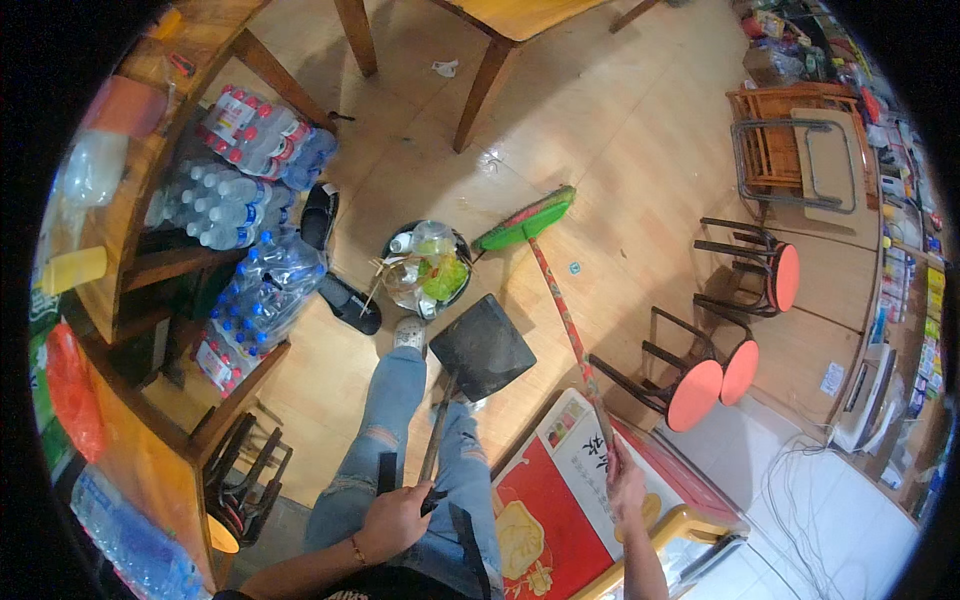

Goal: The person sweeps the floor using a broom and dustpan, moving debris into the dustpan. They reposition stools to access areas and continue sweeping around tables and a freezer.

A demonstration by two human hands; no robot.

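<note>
My left hand [396, 523] grips the handle of a dark dustpan [484, 347], whose flat pan hangs in front of my legs, by my white shoe. In my right hand [626, 487] is the red patterned pole of a broom [561, 311]. Its green head [526, 220] lies on the tiled floor, ahead and a little right of a round trash bin [426, 270]. That bin is full of waste: clear plastic, a white cup, wooden skewers and something leafy green. A white scrap [445, 68] and a small blue-white piece [575, 268] lie on the floor.
Packs of bottles [225, 202] and black slippers [350, 303] are at the left, beside wooden tables. A wooden table [517, 19] stands ahead. Round-seated stools [694, 395] and a folded chair [795, 161] are at the right. A red-and-white printed chest [551, 495] is close by my right side.
</note>
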